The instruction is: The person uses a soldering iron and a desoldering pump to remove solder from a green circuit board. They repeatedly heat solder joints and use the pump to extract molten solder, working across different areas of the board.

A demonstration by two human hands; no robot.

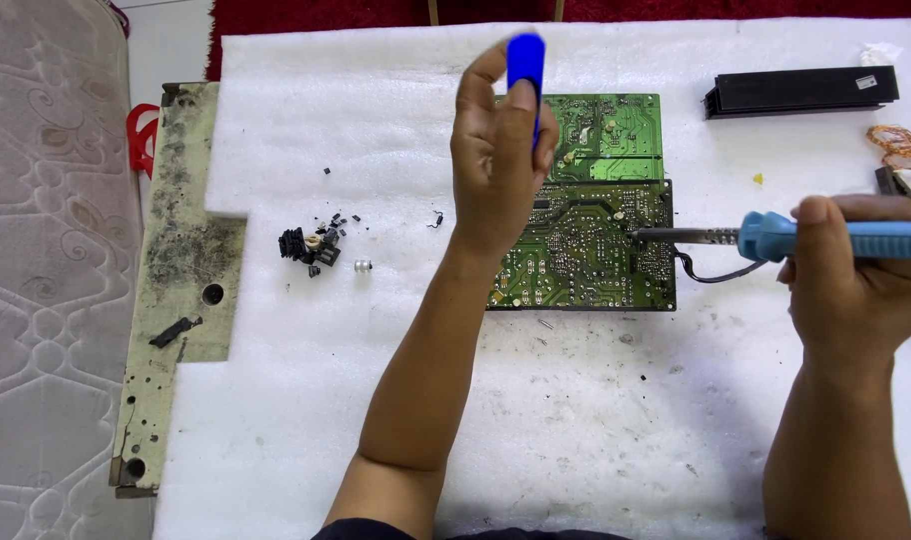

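Soldering iron (pixel 826 238) at right of frame, gripped in right hand (pixel 856 280), metal tip lying on green circuit board (pixel 586 250) at centre. Left hand (pixel 498 160) raised above board, closed around blue tool (pixel 526 62). White foam sheet (pixel 376 400) underneath. Black parts (pixel 311 245) scattered at left; black heat sink (pixel 801 90) upper right.

Bare forearms, dark garment at waist.

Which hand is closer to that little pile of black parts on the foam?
Left. The left hand is raised just right of the black parts pile; the right hand is far across, beyond the circuit board.
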